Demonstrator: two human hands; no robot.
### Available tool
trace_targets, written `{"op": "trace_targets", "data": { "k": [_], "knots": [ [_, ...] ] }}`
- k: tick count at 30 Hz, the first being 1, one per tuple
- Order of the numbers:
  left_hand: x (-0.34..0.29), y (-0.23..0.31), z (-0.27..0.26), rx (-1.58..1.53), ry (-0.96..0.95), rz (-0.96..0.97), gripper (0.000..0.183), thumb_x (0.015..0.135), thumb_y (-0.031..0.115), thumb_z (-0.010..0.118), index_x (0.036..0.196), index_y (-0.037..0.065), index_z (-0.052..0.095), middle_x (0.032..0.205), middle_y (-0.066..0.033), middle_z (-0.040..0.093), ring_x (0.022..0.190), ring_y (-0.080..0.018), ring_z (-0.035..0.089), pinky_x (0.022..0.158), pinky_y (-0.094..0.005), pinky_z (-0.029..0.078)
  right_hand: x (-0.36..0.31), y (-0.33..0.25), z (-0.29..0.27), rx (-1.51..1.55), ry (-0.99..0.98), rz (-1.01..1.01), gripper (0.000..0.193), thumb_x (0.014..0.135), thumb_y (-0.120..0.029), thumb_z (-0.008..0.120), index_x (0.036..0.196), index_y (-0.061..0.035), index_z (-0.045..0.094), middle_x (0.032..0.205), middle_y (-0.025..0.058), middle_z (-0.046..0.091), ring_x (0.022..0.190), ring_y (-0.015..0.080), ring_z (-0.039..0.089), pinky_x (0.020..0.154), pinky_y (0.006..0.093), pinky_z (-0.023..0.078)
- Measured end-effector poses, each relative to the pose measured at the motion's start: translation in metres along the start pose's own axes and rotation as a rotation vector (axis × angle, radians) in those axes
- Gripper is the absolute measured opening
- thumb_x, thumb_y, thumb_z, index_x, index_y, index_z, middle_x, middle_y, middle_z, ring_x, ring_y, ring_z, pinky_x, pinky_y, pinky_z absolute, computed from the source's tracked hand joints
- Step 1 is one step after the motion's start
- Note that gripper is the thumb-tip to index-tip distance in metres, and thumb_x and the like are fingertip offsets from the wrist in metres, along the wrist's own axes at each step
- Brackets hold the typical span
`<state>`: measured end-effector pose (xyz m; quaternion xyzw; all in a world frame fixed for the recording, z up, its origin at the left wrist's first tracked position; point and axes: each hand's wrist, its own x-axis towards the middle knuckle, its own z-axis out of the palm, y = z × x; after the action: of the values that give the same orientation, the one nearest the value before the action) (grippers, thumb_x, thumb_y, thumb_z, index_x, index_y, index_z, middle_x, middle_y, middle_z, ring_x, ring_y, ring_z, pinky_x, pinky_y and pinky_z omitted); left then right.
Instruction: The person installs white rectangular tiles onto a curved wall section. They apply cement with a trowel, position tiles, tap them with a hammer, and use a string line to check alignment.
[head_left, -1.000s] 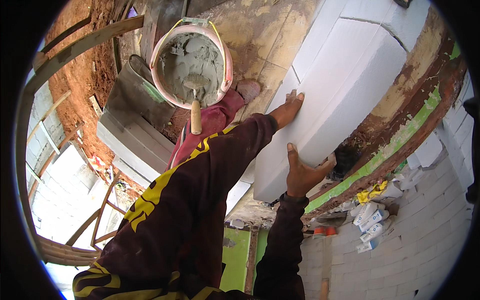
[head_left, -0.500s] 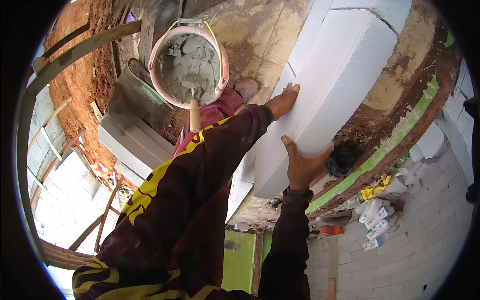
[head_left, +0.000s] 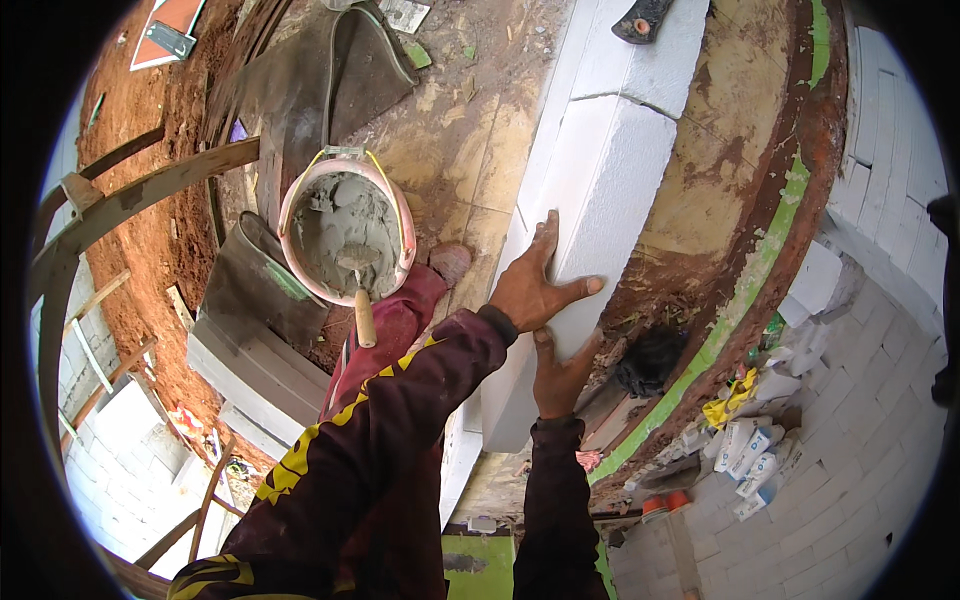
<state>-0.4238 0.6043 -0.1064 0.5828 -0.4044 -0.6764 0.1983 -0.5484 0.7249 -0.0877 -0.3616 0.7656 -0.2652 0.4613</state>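
A long white lightweight block lies in a row of white blocks running toward the far side. Across its top and near side my left hand presses, thumb and fingers spread. Closer to me, my right hand rests against the block's right side near its end, thumb apart from the fingers; the block partly hides those fingers. To the left stands a pink-rimmed bucket of grey mortar. A trowel rests in the mortar, its wooden handle leaning over the rim toward me.
A black-headed tool sits on the farther block. Grey blocks lie left of my leg. A dark sheet-like piece is beside the bucket. Farther right are a green-edged ledge, a black bundle and white packages.
My left hand has come nearer to my right hand and spread its thumb on the block. The view has shifted, bringing the black-headed tool into sight.
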Motion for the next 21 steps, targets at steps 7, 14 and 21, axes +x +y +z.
{"op": "trace_targets", "data": {
  "k": [7,14,21],
  "knots": [
    [0.002,-0.001,-0.006,-0.066,-0.062,-0.036,0.114,0.082,0.061,0.073,0.156,-0.006,0.016,0.162,-0.0322,0.012,0.152,-0.0375,0.014,0.123,-0.0398,0.018,0.004,-0.02,-0.001,-0.125,-0.057,0.107,0.088,0.094,-0.037,0.072,0.148,0.0102,0.021,0.14,0.0266,0.043,0.129,0.0312,0.047,0.107,0.0419,0.04],
    [0.004,0.0,-0.006,0.065,-0.045,0.003,0.123,0.083,0.064,0.069,0.155,-0.011,0.003,0.158,-0.0382,0.017,0.15,-0.0414,0.022,0.121,-0.0388,0.025,0.184,-0.213,-0.005,-0.247,0.211,-0.477,0.064,0.093,-0.041,0.068,0.137,0.0022,0.05,0.124,0.0232,0.059,0.101,0.0294,0.063,0.085,0.0424,0.051],
    [0.006,0.0,-0.008,0.018,-0.085,-0.023,0.124,0.083,0.065,0.069,0.156,-0.008,-0.001,0.157,-0.0363,0.021,0.149,-0.0408,0.026,0.12,-0.0387,0.027,0.344,-0.311,0.073,-0.847,0.346,-0.484,0.067,0.086,-0.045,0.074,0.123,0.0071,0.055,0.098,0.0171,0.065,0.09,0.0249,0.069,0.073,0.034,0.056]
  ]
}}
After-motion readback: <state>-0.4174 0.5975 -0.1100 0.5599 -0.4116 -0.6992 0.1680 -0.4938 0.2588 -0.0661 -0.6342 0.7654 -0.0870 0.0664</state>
